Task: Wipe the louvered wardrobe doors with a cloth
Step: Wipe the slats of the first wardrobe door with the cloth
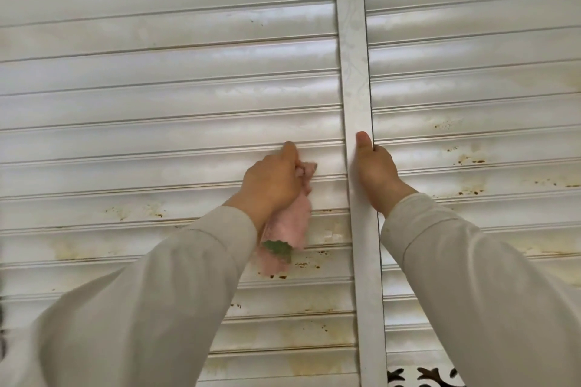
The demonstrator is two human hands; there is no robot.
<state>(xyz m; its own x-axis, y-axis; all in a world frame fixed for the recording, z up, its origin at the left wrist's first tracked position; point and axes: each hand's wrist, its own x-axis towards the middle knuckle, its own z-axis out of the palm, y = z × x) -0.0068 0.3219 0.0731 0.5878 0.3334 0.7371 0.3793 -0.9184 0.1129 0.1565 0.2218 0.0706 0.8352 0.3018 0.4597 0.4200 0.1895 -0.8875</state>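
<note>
The white louvered doors (176, 85) fill nearly the whole view, their horizontal slats running left and right of a pale vertical frame strip (356, 78) that stands between the two panels; the upper slats look fairly clean and glossy, while the lower ones carry yellowish smears and small brown specks, thickest low on the left panel and along the right panel beside the strip.

The left hand (273, 182) is raised against the left panel, just left of the strip; its fingers are curled round a pink cloth (290, 223) and press the bunched upper end of it onto a slat, while the loose end hangs down below the wrist over the stained slats; a green patch shows on the hanging part of the cloth.

The right hand (375, 173) grips the right edge of the strip; its thumb lies straight up along the face of the strip, and the other fingers wrap round the edge out of sight, so how they lie cannot be told.

Both arms wear pale long sleeves (471, 276); a dark scrolled pattern (418, 377) shows at the bottom edge, right of the strip.
</note>
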